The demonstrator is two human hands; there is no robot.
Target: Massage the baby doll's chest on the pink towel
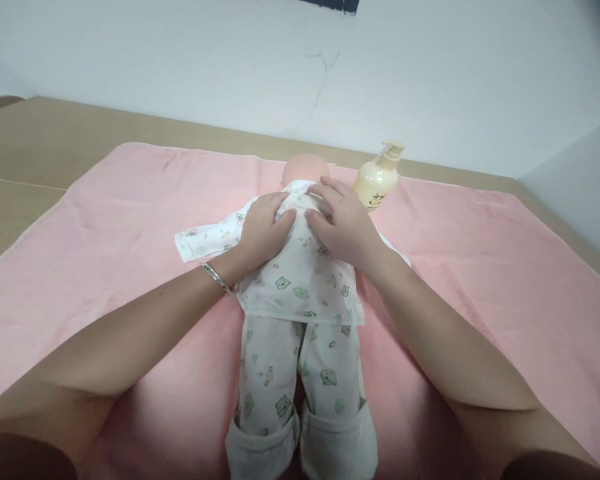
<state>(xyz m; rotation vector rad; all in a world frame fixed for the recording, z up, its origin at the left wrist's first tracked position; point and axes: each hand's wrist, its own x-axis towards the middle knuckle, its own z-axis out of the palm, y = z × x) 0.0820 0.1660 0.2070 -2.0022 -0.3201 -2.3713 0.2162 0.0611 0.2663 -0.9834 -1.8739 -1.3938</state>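
A baby doll (306, 170) lies stretched out in the middle, its bald head pointing away from me and no face showing. It wears a white printed top (300, 283) and matching pants (273, 363) with cuffs turned up at the bottom. My left hand (267, 227) rests on the left of the upper torso, fingers stretched, a silver bangle on that wrist. On the other side, my right hand (344, 220) lies open near the collar. Both thumbs point toward each other on the cloth. One sleeve (207, 240) spreads out to the left; the other is mostly hidden behind my right arm.
A pink blanket (145, 193) lies under the doll on a wooden table (80, 123). Just beyond my right hand stands a cream pump bottle (377, 180) with a small cartoon print. A white wall (205, 67) rises behind the table.
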